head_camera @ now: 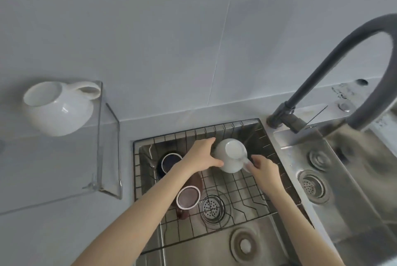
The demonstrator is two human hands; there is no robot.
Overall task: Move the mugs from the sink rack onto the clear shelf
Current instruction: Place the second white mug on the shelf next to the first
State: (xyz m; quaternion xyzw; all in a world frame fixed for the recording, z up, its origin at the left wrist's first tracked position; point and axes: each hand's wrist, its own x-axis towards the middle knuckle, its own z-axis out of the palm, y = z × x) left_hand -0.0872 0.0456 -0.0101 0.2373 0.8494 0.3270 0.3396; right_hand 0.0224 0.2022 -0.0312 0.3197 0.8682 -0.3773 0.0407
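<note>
A white mug (231, 155) is held upside down above the black wire sink rack (240, 181), its flat base facing me. My left hand (202, 156) grips its left side and my right hand (263, 169) holds its handle. A dark blue mug (169, 161) lies at the rack's left, partly behind my left wrist. A brown mug (188, 198) with a pale rim lies nearer me under my left forearm. Another white mug (58, 108) rests upside down on the clear shelf (107, 158) at the left wall.
The rack sits in a steel sink with a round drain (211, 207) below it. A dark curved faucet (335, 72) arches over the right basin (311, 186). The grey wall stands behind.
</note>
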